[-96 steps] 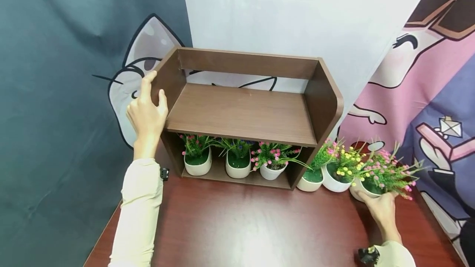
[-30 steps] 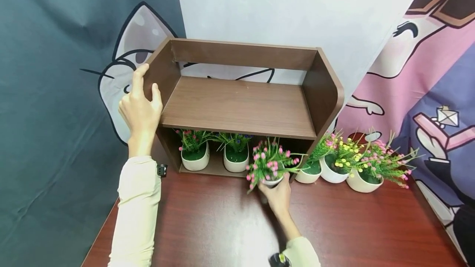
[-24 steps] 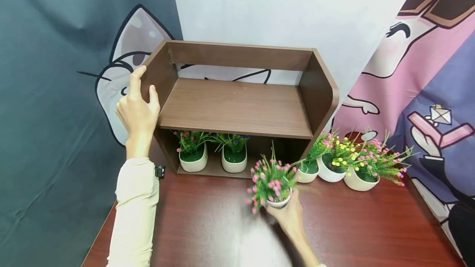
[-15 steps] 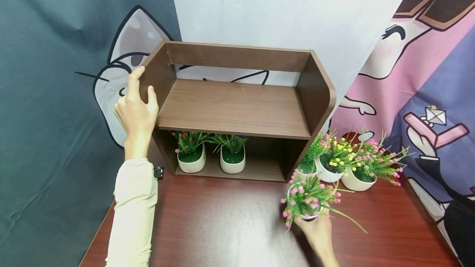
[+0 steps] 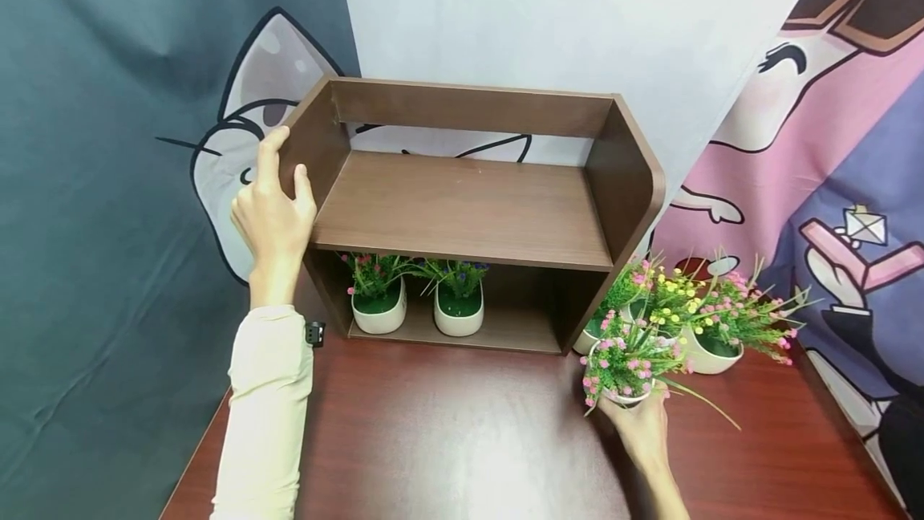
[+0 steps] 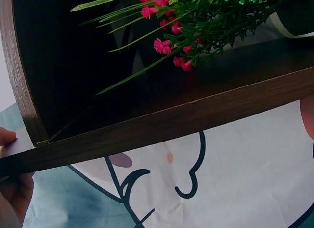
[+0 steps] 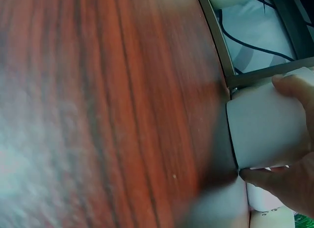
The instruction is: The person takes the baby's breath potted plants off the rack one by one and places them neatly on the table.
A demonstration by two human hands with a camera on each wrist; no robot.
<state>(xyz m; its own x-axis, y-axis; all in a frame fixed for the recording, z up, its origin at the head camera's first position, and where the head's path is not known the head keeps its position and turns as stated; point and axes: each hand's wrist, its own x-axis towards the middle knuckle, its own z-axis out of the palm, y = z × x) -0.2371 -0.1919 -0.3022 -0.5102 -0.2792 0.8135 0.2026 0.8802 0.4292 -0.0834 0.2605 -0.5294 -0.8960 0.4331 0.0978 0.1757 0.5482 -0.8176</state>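
In the head view my left hand grips the left side panel of the brown wooden shelf. The left wrist view has its fingertips on one side of the panel edge. My right hand holds a potted plant with pink flowers by its white pot, right of the shelf and in front of other plants. Up close in the right wrist view, thumb and fingers clasp the smooth pot, its base low by the tabletop. Two potted plants stand in the lower compartment, one with red flowers, one with blue.
Beside the shelf's right side stand a plant partly hidden behind the held one, a yellow-flowered plant and a pink-flowered plant. Printed cloth hangs enclose the reddish wooden table.
My right hand left the far-right plant, took the pink-flowered potted plant out of the lower compartment and carried it right, in front of the other plants. My left hand stays on the panel.
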